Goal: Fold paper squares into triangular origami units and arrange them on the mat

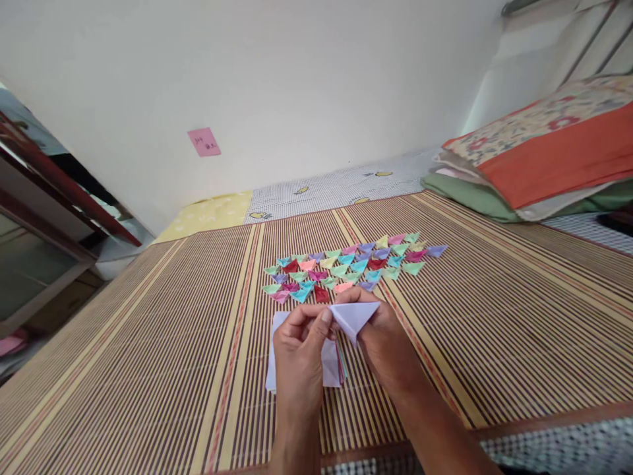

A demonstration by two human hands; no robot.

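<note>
A folded lavender origami paper (354,316), triangular with its point facing down, is held up between both hands. My left hand (302,333) pinches its left corner between thumb and index finger. On the other side, my right hand (380,333) grips the right part, its fingers mostly hidden behind the paper. Under my left hand lies a stack of square paper sheets (331,366), lavender on top with coloured edges at the right. Just beyond the hands, several small folded paper triangles (346,267) in many colours are laid out in rows.
A striped bamboo mat (163,316) covers the bed. Folded bedding (558,152) is piled at the back right. Against the white wall runs a checked sheet (321,194); a pink note (204,142) is stuck above it. A dark red wooden frame (69,185) stands at the left.
</note>
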